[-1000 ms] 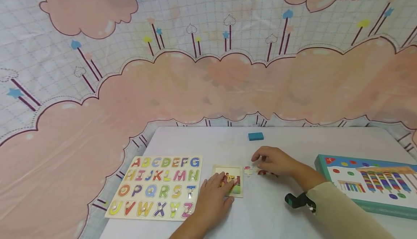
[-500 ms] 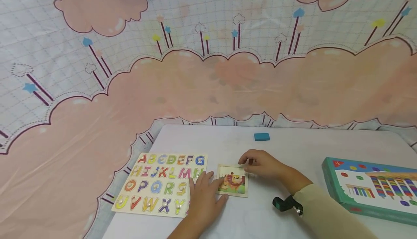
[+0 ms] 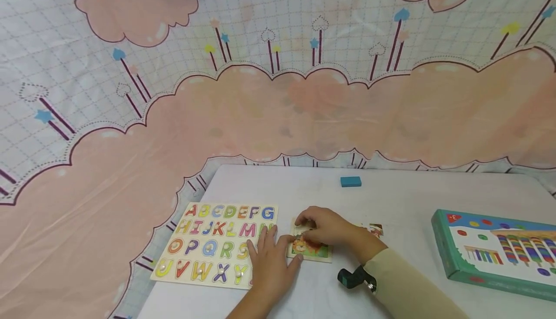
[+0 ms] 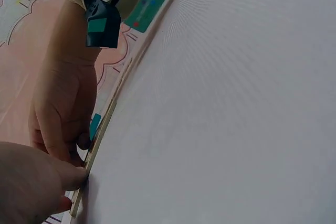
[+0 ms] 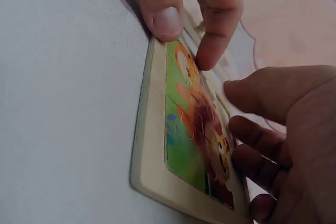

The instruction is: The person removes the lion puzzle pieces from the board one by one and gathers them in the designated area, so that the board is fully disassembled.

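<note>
A small square wooden jigsaw puzzle [image 3: 310,250] lies on the white table, with an orange animal picture on green in its pale frame. My left hand [image 3: 272,265] rests at its left side, fingers spread; in the right wrist view the left thumb [image 5: 167,22] touches a corner of the frame. Over the upper part of the puzzle is my right hand [image 3: 330,227], its fingers bent down towards the board. Whether a piece sits between the right fingertips [image 5: 239,124] is hidden. Loose puzzle pieces [image 3: 376,230] lie just beyond the right wrist, partly covered.
A wooden alphabet board [image 3: 208,248] with knobbed letters lies left of the puzzle, partly under the left hand. At the back is a blue block [image 3: 351,182]. A green-edged toy box [image 3: 499,251] lies on the right. A printed cloth [image 3: 278,116] hangs behind the table.
My right hand has moved left from the loose pieces to over the puzzle's top. The left hand has slid slightly left, off the picture to its edge. The head view has shifted a little.
</note>
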Motion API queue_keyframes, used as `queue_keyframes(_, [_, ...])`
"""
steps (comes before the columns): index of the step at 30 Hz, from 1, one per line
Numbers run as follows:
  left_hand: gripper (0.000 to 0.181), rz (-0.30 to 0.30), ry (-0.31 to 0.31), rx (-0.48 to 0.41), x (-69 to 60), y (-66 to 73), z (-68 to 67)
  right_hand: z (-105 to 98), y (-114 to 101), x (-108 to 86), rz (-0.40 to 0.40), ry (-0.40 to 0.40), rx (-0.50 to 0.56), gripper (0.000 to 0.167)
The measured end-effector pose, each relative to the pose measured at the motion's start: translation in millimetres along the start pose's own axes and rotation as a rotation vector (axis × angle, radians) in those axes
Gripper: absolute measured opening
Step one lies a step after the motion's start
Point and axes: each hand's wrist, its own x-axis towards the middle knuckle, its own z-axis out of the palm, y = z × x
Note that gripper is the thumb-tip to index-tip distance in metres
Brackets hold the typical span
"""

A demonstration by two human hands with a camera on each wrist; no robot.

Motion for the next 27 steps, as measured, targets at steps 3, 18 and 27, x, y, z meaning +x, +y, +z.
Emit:
queue_keyframes(3, [0.04,-0.019,-0.012,-0.003,0.7,2.1,1.0,0.5,-3.5,-0.9,0.038,-0.024,-0.019,0.026])
queue_keyframes(18, [0.04,-0.047,-0.019,0.009,2.9,2.2,0.7,4.1,-1.4,0.5,-0.01,-0.034,-0.005,0.023])
queue_keyframes(27, [0.039,-0.047,-0.019,-0.003,3.1,1.1,2.7,9.3,-0.4,-0.6,0.04,-0.017,-0.001,0.023])
